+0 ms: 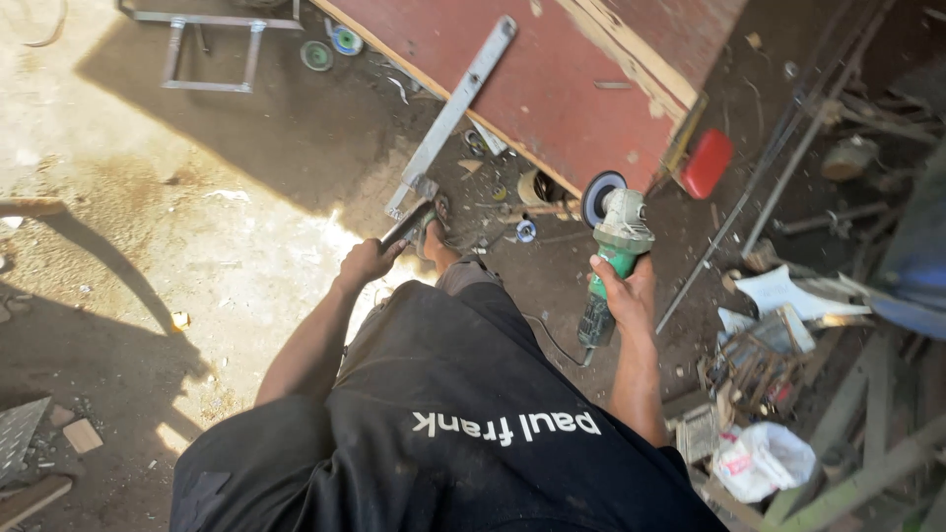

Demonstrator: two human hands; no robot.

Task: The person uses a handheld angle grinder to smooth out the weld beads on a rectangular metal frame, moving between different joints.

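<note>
Right hand [629, 294]: grasps green angle grinder [613, 258], centre right of frame.
Left hand [367, 261]: clenched on metal bar [448, 116], centre.

Up top, a red board [552, 79] with worn edges — beside its corner, a small red can [707, 164]. Far left, a grey metal frame [212, 49] flat on the dusty ground [197, 246]. Lower right, a crumpled white bag [764, 458] among piled scrap — thin rods [788, 148] slanting above.

Metal workshop yard: angle grinder [613, 258], steel bars [788, 148], scrap [759, 369].
</note>
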